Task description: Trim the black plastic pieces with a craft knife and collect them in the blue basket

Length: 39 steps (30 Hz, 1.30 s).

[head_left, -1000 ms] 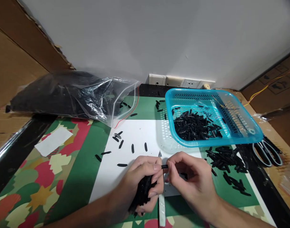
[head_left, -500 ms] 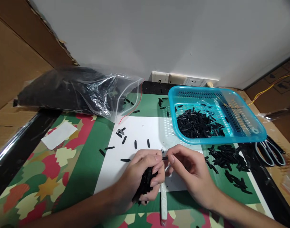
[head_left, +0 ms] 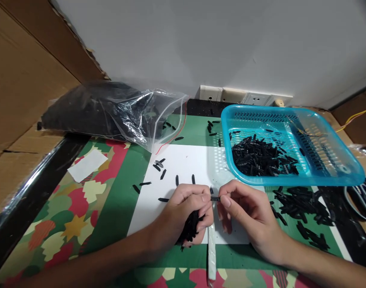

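My left hand (head_left: 190,210) is closed around a bunch of small black strips (head_left: 193,228) in its palm. Between its thumb and forefinger is the end of one slim black strip (head_left: 215,198). The strip's other end is pinched by the thumb and forefinger of my right hand (head_left: 247,216), while its lower fingers hang loosely curled. Below the hands lies a slender stick-like tool with a white wrapped handle (head_left: 211,256); its middle is partly hidden. A white sheet (head_left: 147,216) lies underneath, with several loose black strips (head_left: 163,174) on it.
A blue plastic basket (head_left: 293,182) at right holds many black strips. Piles of strips (head_left: 304,202) lie before it, near scissors (head_left: 361,204). At back left is a clear zip bag (head_left: 96,112) of dark material. Wall sockets (head_left: 233,96) and a paper slip (head_left: 87,165) are visible.
The view has shifted, so the surroundings sit farther right. The hands have drawn slightly apart, and more of the strip shows between their fingertips.
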Each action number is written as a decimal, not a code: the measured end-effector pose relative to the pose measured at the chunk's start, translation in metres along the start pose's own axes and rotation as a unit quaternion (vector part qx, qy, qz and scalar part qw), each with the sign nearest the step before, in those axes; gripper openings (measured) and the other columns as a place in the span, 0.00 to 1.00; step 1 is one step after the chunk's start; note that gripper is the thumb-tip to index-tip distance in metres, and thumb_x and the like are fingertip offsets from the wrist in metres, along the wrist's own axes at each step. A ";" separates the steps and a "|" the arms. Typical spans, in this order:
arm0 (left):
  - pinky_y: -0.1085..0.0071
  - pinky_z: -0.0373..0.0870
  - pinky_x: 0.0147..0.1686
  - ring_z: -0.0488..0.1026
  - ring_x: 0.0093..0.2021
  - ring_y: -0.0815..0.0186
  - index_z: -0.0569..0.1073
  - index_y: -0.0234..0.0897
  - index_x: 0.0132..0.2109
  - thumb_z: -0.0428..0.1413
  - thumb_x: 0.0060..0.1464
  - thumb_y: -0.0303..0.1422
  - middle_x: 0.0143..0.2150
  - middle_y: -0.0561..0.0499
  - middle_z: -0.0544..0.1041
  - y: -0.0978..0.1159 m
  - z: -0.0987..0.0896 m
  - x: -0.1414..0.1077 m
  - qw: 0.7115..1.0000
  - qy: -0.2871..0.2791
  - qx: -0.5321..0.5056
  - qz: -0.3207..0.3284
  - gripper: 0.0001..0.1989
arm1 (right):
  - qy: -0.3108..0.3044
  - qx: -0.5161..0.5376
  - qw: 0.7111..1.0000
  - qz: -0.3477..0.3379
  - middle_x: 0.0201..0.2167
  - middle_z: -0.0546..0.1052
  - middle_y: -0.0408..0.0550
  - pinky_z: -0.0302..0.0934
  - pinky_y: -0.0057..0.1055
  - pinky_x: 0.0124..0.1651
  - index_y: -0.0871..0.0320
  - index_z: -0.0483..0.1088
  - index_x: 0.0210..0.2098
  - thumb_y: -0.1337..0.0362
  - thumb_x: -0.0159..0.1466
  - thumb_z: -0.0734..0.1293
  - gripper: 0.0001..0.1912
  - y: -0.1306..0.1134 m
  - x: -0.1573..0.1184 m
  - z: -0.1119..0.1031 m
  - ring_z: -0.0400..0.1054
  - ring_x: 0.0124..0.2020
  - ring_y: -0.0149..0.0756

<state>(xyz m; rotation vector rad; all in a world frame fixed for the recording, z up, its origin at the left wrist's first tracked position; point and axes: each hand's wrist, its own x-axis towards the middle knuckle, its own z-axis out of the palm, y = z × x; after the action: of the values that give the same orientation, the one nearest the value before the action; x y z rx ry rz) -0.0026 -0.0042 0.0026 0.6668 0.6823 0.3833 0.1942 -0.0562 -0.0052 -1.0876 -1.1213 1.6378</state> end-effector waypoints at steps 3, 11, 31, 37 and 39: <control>0.81 0.53 0.11 0.59 0.13 0.75 0.64 0.39 0.29 0.58 0.63 0.44 0.20 0.58 0.65 0.003 0.003 0.000 1.000 0.014 0.008 0.000 0.19 | -0.002 -0.013 1.000 -0.009 0.27 0.73 0.41 0.62 0.27 0.30 0.56 0.71 0.39 0.53 0.77 0.66 0.15 -0.001 -0.001 -0.001 0.66 0.25 0.30; 0.82 0.52 0.11 0.58 0.14 0.75 0.64 0.39 0.29 0.55 0.64 0.41 0.21 0.58 0.66 0.001 0.003 -0.002 1.000 0.009 -0.002 0.002 0.17 | -0.005 -0.008 1.000 -0.006 0.28 0.74 0.42 0.61 0.28 0.29 0.57 0.70 0.39 0.52 0.77 0.65 0.15 -0.004 0.002 0.000 0.66 0.25 0.30; 0.82 0.52 0.11 0.60 0.13 0.75 0.63 0.38 0.27 0.54 0.66 0.41 0.20 0.57 0.65 0.000 0.006 -0.001 1.000 0.028 0.000 0.012 0.20 | -0.035 -0.068 0.997 -0.021 0.28 0.72 0.40 0.59 0.28 0.32 0.57 0.72 0.43 0.52 0.79 0.63 0.15 -0.004 0.000 -0.006 0.66 0.28 0.29; 0.82 0.53 0.12 0.60 0.14 0.75 0.62 0.38 0.27 0.54 0.66 0.41 0.20 0.58 0.65 -0.001 0.005 -0.002 0.999 0.029 0.007 0.013 0.20 | -0.040 -0.089 0.995 -0.021 0.27 0.71 0.40 0.58 0.28 0.33 0.57 0.71 0.39 0.52 0.79 0.63 0.16 -0.004 0.000 -0.006 0.65 0.28 0.30; 0.82 0.54 0.12 0.61 0.14 0.75 0.63 0.38 0.27 0.54 0.66 0.41 0.20 0.57 0.65 -0.001 0.005 -0.002 0.999 0.028 0.014 0.014 0.20 | -0.040 -0.086 0.995 -0.018 0.27 0.71 0.40 0.58 0.29 0.33 0.57 0.71 0.38 0.53 0.79 0.63 0.17 -0.005 0.001 -0.006 0.65 0.28 0.30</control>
<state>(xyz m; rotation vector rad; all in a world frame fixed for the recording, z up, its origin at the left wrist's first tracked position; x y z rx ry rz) -0.0005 -0.0084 0.0056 0.6950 0.7332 0.4207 0.2004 -0.0531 -0.0021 -1.1126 -1.3476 1.5910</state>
